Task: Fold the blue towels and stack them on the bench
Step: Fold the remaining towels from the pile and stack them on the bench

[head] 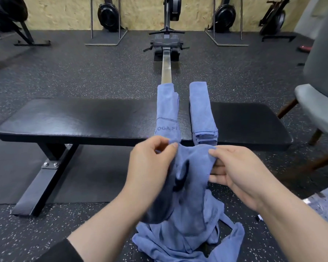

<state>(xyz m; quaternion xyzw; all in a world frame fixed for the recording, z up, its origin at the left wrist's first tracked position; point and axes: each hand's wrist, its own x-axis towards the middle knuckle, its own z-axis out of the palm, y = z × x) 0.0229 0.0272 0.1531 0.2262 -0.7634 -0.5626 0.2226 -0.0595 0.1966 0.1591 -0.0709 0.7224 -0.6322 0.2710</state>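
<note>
Both grips pinch the top hem of a loose blue towel (pixel 189 167): left hand (pixel 151 163), right hand (pixel 235 167), just off the table's (pixel 74 118) near edge. Best to find both corners, pull the hem taut, then fold beside the folded towels (pixel 202 110).

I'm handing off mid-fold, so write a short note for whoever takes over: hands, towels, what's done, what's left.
Left hand: pinches the upper edge of the loose blue towel in front of the bench.
Right hand: grips the same towel's edge on the other side.
That towel is unfolded; its lower part lies bunched on the floor.
On the bench: a folded stack lies across the pad, and a lettered towel, folded into a long strip, lies beside it, apart.
Done: those on the bench are folded.
Left: fold the held towel, then put it and the lettered towel on the stack.
</note>
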